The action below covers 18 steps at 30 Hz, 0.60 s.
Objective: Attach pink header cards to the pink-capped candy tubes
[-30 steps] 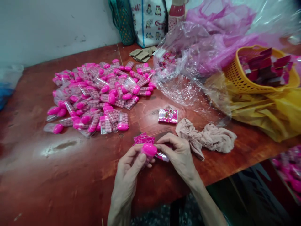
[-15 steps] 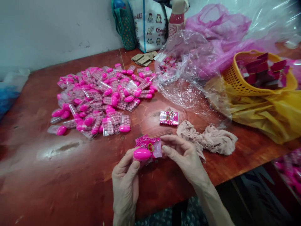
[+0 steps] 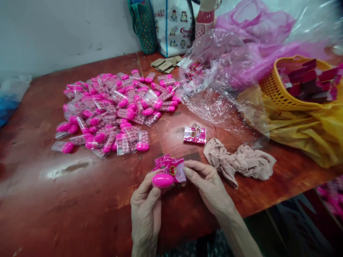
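Head view, with clock directions taken from the two hands: a reddish-brown table (image 3: pixel 102 203) spreads beneath everything. A loose pile of pink-capped containers (image 3: pixel 115 110) lies at ten to eleven o'clock, and a pink plastic bag (image 3: pixel 257 23) at one o'clock. A white tote bag (image 3: pixel 175 26) stands at twelve. A yellow basket (image 3: pixel 270 89), filled with dark pink pieces, sits at two o'clock, and a crumpled beige cloth (image 3: pixel 252 162) between two and three. The left hand (image 3: pixel 147 203) is clamped on one clear container (image 3: pixel 163 180), its pink cap facing up, just above the table's near part. The right hand (image 3: pixel 205 180) has thumb and fingertips close together at the three o'clock edge of a printed pink sleeve (image 3: pixel 173 170), just beside that container; whether they grip it, I cannot tell. A small banded packet (image 3: pixel 194 135) lies at one o'clock, near the cloth.
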{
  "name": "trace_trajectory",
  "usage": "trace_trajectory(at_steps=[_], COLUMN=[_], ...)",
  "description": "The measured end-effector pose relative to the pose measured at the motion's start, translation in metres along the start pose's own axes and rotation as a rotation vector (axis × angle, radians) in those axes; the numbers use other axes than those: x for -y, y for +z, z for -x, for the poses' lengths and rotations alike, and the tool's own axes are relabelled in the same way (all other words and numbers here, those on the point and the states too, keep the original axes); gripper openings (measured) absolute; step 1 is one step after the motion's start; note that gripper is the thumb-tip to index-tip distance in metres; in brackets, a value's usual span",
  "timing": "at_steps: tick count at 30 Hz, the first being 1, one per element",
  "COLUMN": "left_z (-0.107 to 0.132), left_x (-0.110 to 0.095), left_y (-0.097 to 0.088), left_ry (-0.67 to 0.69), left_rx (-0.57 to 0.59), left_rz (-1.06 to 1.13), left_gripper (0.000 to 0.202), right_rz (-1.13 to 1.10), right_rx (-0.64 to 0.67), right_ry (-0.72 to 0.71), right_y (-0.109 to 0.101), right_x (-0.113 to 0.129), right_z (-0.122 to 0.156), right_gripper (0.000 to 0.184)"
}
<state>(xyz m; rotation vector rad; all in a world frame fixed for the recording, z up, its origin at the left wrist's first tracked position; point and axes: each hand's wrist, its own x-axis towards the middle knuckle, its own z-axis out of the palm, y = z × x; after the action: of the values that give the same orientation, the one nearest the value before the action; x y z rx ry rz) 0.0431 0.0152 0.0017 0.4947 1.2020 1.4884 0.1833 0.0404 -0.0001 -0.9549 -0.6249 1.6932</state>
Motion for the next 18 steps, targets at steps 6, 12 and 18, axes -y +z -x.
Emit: trace_trajectory(at_steps=[6,12,18], left_z=[-0.002,-0.003,-0.002], left_x=[0.003,0.007,0.003], left_y=[0.0,-0.006,-0.015], left_ry=[-0.044,-0.065,0.063], left_rx=[-0.027,-0.029,0.305], left_rz=[0.036,0.057,-0.192], left_gripper=[0.024,0.026,0.018], right_rz=[-0.008,0.076,0.31], right_rx=[0.042,0.057,0.075], right_ry=[0.053,0.036,-0.097], right_y=[-0.001,-0.002,-0.002], right_x=[0.0,0.001,0.012], right_z=[0.0,-0.001,0.0], right_gripper=[0.016,0.016,0.036])
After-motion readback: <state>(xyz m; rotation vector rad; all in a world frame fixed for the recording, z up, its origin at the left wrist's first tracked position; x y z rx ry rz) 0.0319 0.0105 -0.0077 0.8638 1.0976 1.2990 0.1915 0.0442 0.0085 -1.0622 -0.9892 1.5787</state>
